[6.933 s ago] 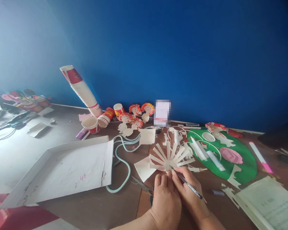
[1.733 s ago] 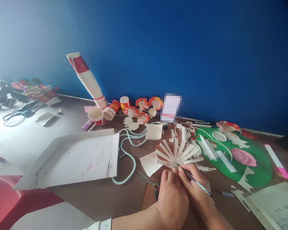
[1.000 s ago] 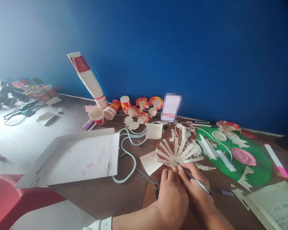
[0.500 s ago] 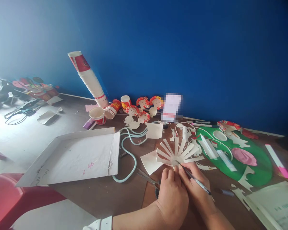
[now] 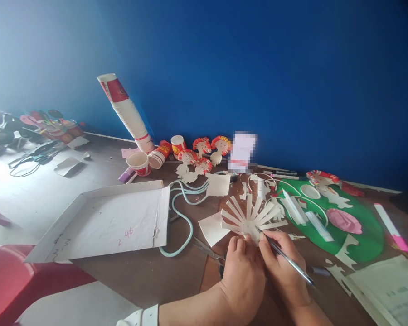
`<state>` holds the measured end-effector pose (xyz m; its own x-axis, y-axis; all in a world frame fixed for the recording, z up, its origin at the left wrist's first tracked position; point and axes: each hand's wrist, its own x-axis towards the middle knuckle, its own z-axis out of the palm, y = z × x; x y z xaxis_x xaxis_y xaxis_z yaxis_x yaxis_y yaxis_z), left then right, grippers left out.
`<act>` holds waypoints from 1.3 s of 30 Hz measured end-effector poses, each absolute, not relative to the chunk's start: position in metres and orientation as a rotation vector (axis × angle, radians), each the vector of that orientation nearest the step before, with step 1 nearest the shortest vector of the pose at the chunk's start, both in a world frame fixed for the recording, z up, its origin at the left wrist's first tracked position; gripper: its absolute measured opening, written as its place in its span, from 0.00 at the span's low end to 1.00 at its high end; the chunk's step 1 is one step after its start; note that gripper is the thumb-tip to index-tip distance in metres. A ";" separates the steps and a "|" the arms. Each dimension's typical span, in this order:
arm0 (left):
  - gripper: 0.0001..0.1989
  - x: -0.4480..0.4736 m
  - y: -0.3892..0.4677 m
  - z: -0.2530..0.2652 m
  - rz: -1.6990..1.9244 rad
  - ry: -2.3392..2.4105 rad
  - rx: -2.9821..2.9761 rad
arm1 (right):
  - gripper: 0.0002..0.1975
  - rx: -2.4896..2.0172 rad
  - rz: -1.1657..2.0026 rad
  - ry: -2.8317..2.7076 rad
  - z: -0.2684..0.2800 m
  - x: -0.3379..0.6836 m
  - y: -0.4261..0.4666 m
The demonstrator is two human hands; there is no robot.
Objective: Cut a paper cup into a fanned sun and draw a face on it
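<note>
Gripped in your right hand [image 5: 284, 259], the slim, clear-barrelled pen [image 5: 294, 265] points at the round middle of the white paper cutout with fanned strips [image 5: 250, 230], whose near edge your curled left hand [image 5: 244, 277] pinches. The cutout sits over the brown table [image 5: 139, 276], right of the white paper square [image 5: 212, 230]. Your pen has just shifted rightward, leaving a small dark mark in view; the drawing has probably moved on to another spot.

My only camera, head-worn, looks forward and down on both hands [image 5: 244, 276], close by and low right of centre, across the counter [image 5: 132, 276] to a blue wall [image 5: 258, 72].
</note>
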<state>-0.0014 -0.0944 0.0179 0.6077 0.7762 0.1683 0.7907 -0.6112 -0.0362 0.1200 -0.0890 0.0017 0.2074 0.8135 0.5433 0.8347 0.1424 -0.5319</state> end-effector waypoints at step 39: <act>0.23 0.000 -0.092 -0.001 -0.435 -1.322 -2.650 | 0.07 -1.647 0.128 -1.621 -0.008 0.126 -0.087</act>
<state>0.0005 -0.0922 -0.0007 0.5699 0.7564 0.3211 0.7994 -0.6008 -0.0036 0.1257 -0.0873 -0.0083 0.1726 0.8765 0.4493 0.7950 0.1454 -0.5889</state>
